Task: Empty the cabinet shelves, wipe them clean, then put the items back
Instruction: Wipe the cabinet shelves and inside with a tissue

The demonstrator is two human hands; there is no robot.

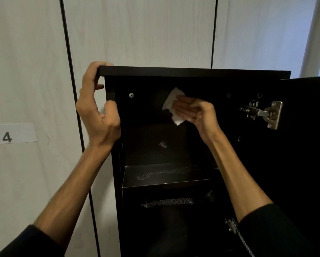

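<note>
Pressing a white cloth against the dark back wall of the black cabinet, the right hand reaches into the top compartment with its fingers laid flat over the cloth and the thumb tucked round its edge. The cloth sits high in the cabinet, just under the top panel and roughly midway between the two side walls. Below it, inside the cabinet, the upper shelf is bare and shows pale streaks across its surface; a second streaked patch lies lower in the cabinet beneath that shelf.

The left hand grips the cabinet's top left corner, fingers curled over the top panel and the thumb against the front edge of the left side wall.

At the cabinet's right side the door stands open, joined by a metal hinge near the top; another hinge shows lower down, partly hidden by the right sleeve. A screw head sits in the back wall to the left of the cloth.

Behind the cabinet rise pale wood-grain panels split by dark seams. To the cabinet's left, one panel carries a label reading 14.
</note>
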